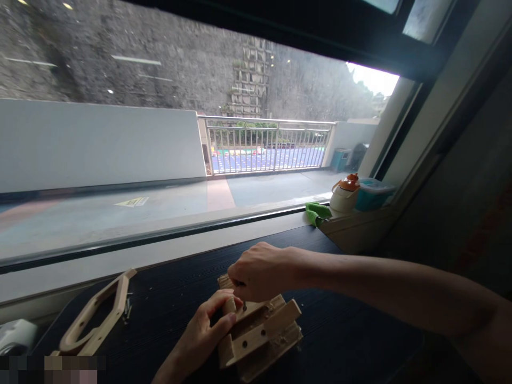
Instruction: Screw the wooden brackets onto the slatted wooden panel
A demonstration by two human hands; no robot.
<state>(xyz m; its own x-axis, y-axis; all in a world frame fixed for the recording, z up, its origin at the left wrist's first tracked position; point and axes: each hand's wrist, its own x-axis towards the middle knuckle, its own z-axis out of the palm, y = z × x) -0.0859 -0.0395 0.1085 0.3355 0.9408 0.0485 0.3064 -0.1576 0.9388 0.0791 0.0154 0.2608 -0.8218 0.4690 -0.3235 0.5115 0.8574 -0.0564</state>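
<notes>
A pale wooden part with round dark holes lies at an angle on rough-edged wooden pieces on the dark table. My left hand grips its left end, with thumb and fingers around a rounded wooden end. Just above, my right hand is closed in a fist, knuckles up. Below that fist a short thin metal shaft points down at the wood; what the fist holds is otherwise hidden. Wood scraps or shavings lie in the gap beside the part.
On the table's left stands a looped wooden frame, with several screws beside it. A green cloth, a cream jug with an orange lid and a teal box sit by the window.
</notes>
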